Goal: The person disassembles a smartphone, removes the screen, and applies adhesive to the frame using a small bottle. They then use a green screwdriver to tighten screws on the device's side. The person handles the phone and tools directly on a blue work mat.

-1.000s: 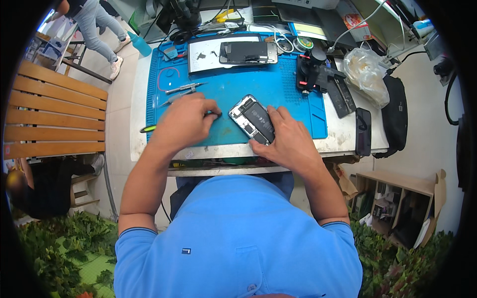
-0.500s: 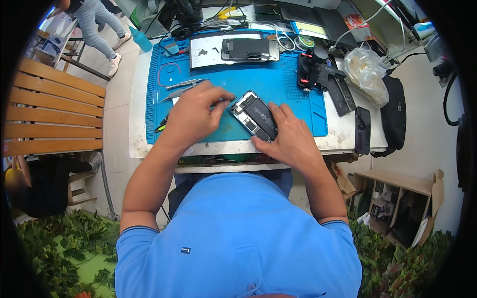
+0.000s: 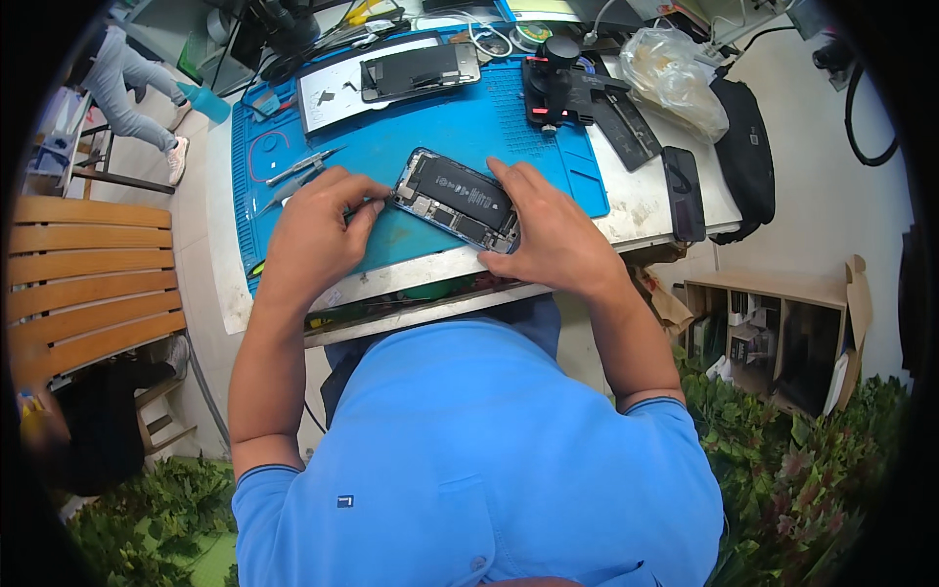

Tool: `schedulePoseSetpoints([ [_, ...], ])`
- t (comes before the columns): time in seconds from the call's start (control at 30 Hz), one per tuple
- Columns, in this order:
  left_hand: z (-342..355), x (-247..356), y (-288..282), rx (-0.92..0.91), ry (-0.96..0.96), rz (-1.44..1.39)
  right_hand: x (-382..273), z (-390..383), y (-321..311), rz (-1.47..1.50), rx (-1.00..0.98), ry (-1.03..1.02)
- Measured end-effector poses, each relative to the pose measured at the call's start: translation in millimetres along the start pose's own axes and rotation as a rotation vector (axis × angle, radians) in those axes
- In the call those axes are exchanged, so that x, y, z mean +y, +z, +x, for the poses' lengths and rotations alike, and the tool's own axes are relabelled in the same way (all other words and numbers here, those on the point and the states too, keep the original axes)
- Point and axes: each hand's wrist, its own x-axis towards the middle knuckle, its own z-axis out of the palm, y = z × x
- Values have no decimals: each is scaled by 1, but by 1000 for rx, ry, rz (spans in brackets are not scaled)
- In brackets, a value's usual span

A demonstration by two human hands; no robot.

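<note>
An opened smartphone [image 3: 460, 196] shows its black battery and inner boards, its long side slanting down to the right. My right hand [image 3: 556, 233] grips its right end, thumb at the near edge and fingers at the far edge. At the phone's left end my left hand [image 3: 315, 227] is closed in a pinch, fingertips against or very near the corner. Whatever lies between those fingertips is too small to make out. Beneath the phone spreads a blue work mat [image 3: 430, 127]. Slim metal tools, among them tweezers [image 3: 305, 164], lie just beyond my left hand.
A detached phone screen [image 3: 421, 73] rests on a white-topped tray [image 3: 328, 112] at the back. Rightward stand a black clamp holder [image 3: 562, 88], a plastic bag [image 3: 675, 78], a dark phone [image 3: 683, 196] and a black pouch [image 3: 745, 157]. A wooden bench [image 3: 93, 284] is at left.
The phone has turned anticlockwise and lies flatter across the view. My left hand's pinch has come right up to its end. The whole view has shifted and tilted.
</note>
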Motion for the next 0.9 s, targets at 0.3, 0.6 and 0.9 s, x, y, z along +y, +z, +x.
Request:
schedulePoseSetpoints([
  [0.3, -3, 1, 5, 42, 2, -16, 11, -5, -3, 59, 53, 2],
  [0.6, -1, 7, -1, 10, 9, 2, 16, -5, 1, 108, 62, -17],
  [0.9, 3, 5, -1, 10, 14, -30, 16, -4, 1, 76, 69, -4],
])
